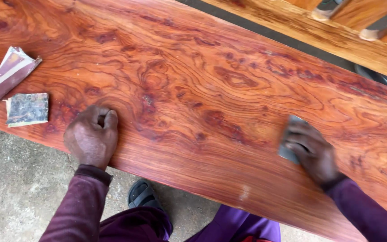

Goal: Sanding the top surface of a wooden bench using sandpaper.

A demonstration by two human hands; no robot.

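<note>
- Two hands rest on the red, figured slab [193,89].
- Right hand [312,152]: fingers pressed flat over a grey abrasive sheet [292,134], right of centre near the near edge; motion blur hides the exact hold.
- Left hand [91,136]: curled into a fist, holding nothing, bracing.
- Spare folded sheets [19,87] lie far left.
- Risk: uneven pressure could probably scratch across the grain; the sheet may slip out.

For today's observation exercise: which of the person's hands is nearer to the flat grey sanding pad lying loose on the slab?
Left. The left hand rests fisted just right of the loose sanding pad; the right hand is far along the slab, pressing another grey piece.
</note>
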